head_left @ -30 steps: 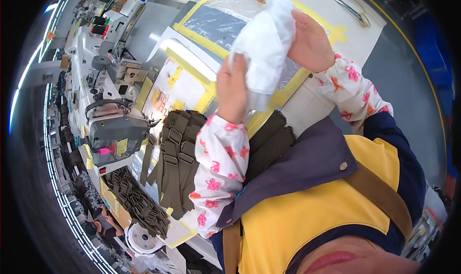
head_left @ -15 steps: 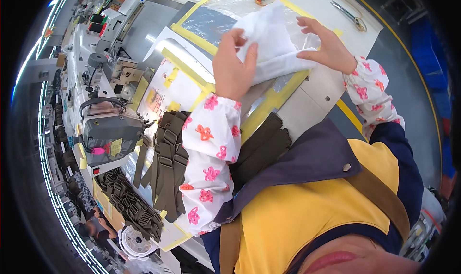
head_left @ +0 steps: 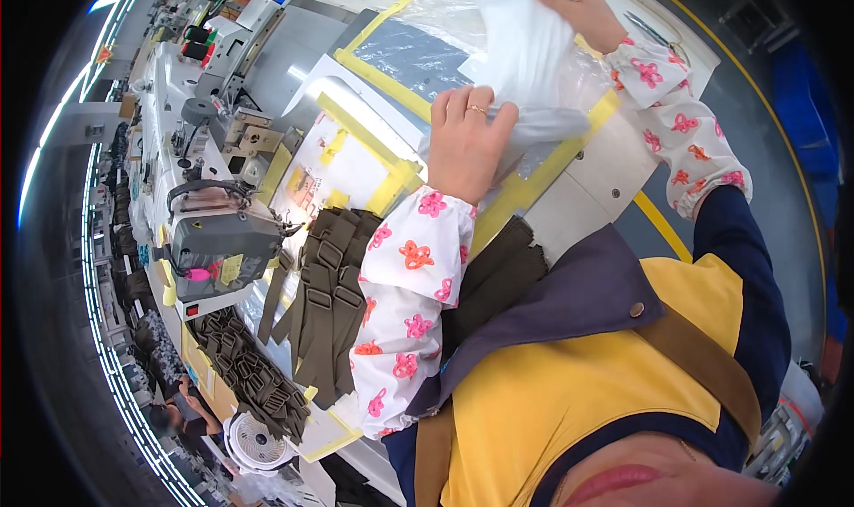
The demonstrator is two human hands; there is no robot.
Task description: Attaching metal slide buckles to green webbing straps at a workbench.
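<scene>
- White cloth [head_left: 525,58] spread upper centre, over the tabletop [head_left: 594,164]!
- Left hand [head_left: 470,147], mid-frame, curls at its near fold; can't tell whether the grip's closed.
- Right hand [head_left: 583,16], upper right of centre, touches its edge, grip unclear.

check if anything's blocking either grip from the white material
Nothing visible is in between: the left grip is on the near part of the white material, and the right grip is at its upper right.

The left grip [head_left: 471,142] curls, knuckles up; the right grip [head_left: 583,13] extends farther out, both forearms [head_left: 414,298] raised forward.
</scene>
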